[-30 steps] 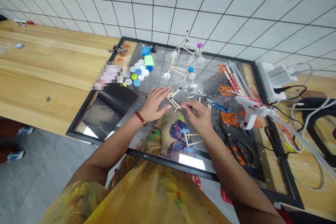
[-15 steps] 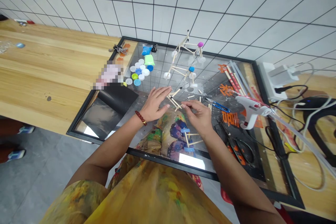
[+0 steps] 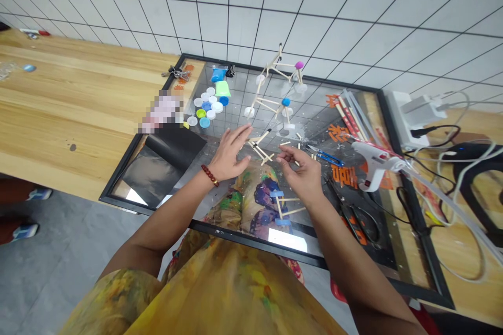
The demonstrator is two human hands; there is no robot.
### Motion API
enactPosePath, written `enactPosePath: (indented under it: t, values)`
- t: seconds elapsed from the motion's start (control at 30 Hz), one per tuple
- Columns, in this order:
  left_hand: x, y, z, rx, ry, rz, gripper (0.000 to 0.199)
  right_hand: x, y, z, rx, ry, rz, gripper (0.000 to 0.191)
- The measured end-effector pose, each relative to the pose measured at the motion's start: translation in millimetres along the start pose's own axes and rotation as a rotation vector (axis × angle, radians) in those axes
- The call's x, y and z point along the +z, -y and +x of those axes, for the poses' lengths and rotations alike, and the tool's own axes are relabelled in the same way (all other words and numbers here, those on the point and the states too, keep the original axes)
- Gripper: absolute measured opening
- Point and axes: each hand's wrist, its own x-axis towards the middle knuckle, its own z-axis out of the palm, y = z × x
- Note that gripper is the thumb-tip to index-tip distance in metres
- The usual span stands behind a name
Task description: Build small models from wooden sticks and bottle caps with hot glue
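Two bare hands are working over a black-framed mirror lying on a wooden table. The left hand is staying spread wide open, holding nothing, with a red bead bracelet around its wrist and its fingertips just beside a small wooden stick assembly. The right hand is curling partly closed, with thumb and fingertips pinching close together near the same assembly; whether it has hold of a thin stick is impossible to tell. The assembly is lying on the mirror near its middle, between the hands and not clearly touched by either.

Toward the mirror's far left corner, plastic bottle caps and a green clay lump are sitting on it. A black sheet is lying on the mirror's left side. Blue-handled scissors and a white hot glue gun are resting on its right side, with black-handled scissors nearer the front edge.
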Motion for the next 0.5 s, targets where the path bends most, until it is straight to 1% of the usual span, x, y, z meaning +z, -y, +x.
enactPosePath:
  t: [0.07,0.2,0.3,0.5]
  values:
    - [-0.1,-0.2,0.0,0.003,-0.010,0.008,0.072,-2.4,-1.2,-0.2,-0.008,-0.007,-0.011,0.026]
    - [-0.2,-0.8,-0.9,0.022,-0.068,0.011,0.074,-7.5,-2.9,0.2,-0.015,-0.026,-0.021,0.025]
    - [-0.8,-1.0,-1.9,0.009,-0.098,0.016,0.076,-10.2,-4.3,1.0,-0.007,-0.049,-0.031,0.022]
    - [-1.0,0.5,-3.1,0.020,-0.135,0.017,0.076,-10.1,-5.9,1.5,-0.016,-0.074,-0.049,0.020]
